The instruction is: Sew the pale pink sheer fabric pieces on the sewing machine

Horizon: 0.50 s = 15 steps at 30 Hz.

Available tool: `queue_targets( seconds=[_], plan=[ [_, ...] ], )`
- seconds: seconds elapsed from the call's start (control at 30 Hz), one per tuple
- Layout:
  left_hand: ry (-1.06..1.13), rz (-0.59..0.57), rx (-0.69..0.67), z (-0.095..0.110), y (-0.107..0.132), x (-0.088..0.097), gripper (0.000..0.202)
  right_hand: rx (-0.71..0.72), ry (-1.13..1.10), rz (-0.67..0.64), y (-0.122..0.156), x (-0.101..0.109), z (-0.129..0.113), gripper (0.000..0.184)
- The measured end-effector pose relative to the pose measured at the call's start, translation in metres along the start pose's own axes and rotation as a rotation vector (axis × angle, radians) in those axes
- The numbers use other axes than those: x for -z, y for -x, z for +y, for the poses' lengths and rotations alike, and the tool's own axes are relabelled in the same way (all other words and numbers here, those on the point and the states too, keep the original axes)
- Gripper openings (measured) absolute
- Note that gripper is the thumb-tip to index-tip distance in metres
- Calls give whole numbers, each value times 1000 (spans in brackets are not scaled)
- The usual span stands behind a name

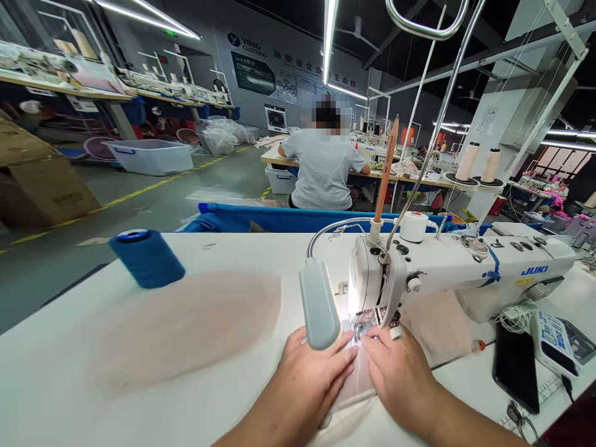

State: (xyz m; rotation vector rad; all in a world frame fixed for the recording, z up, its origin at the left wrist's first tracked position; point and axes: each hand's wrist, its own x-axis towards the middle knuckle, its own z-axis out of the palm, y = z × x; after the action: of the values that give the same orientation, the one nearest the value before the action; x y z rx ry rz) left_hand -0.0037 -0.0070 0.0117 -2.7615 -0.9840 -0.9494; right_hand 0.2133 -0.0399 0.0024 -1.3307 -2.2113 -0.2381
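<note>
A pale pink piece of fabric (354, 386) lies under the presser foot (357, 330) of a white sewing machine (465, 257). From the left, my left hand (310, 379) grips the fabric, its fingers pressed together just in front of the foot. My right hand (401, 375) is closed on the same fabric at the right, fingertips close to the needle area. A grey lamp head (320, 305) hides part of my left hand. More pale pink fabric (435, 326) lies beneath the machine's arm, behind my right hand.
A blurred pink fabric panel (190, 329) lies on the white table, beside a blue thread cone (146, 257). At right are a black phone (516, 366), a white box-shaped device (554, 341) and keys (520, 417). A pencil (388, 167) stands on the machine. Ahead sits a co-worker (321, 167).
</note>
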Motion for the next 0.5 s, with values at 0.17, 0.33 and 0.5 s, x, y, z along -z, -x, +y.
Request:
queue_targets(
  seconds=[0.17,0.33,0.5],
  plan=[
    [17,-115,33,-4,0,7,33,-12,-72,-87,1,10,3,36],
    [101,-229,12,1,14,19,66,123,-303,-190,3,33,4,42],
    [187,-110,48,13,27,12,19,212,-386,-127,1,34,3,18]
  ],
)
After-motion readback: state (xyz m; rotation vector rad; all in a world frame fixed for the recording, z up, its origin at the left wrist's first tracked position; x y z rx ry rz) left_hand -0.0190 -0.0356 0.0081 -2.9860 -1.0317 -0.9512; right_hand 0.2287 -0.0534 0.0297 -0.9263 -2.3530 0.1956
